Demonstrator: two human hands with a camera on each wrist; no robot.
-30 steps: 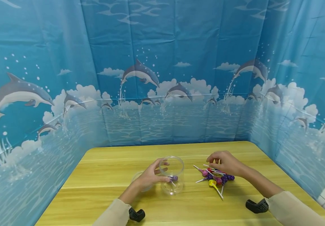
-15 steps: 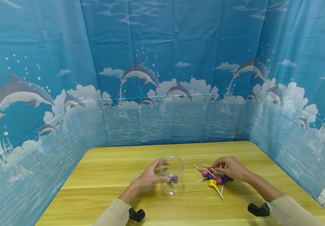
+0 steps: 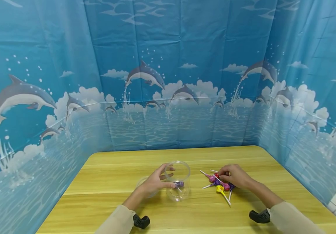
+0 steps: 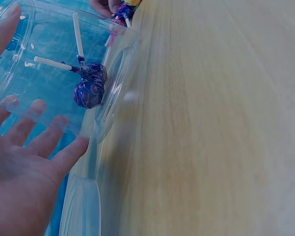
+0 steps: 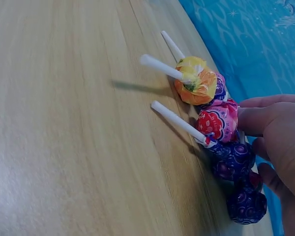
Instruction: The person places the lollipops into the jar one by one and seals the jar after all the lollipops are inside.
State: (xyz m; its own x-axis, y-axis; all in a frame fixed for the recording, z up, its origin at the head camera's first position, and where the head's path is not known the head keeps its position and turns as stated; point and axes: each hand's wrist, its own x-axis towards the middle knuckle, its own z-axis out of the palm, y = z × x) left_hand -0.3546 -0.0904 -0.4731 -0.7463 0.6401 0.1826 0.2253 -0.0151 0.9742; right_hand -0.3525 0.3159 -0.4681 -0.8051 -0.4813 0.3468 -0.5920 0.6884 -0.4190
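Observation:
A clear plastic jar [image 3: 178, 195] stands upright with purple-wrapped lollipops [image 4: 90, 92] at its bottom. My left hand [image 3: 154, 182] holds it from the left side, thumb in front and fingers spread round the back. Right of the jar, a loose pile of lollipops lies on the table, including a yellow lollipop [image 3: 220, 189], a pink-and-red lollipop [image 5: 219, 123] and a purple lollipop [image 5: 247, 205]. My right hand [image 3: 236, 176] is over the pile, fingertips bent down among the wrappers and sticks. I cannot tell whether they pinch a lollipop.
A clear round lid [image 4: 82, 209] lies on the wooden table [image 3: 112, 182] left of the jar, partly behind my left hand. Blue dolphin-print curtains [image 3: 144, 126] hang along the table's back and sides.
My right hand has come down onto the lollipop pile, drawn in slightly rightward, then moved back left among the lollipops. My left hand and the jar have stayed in place.

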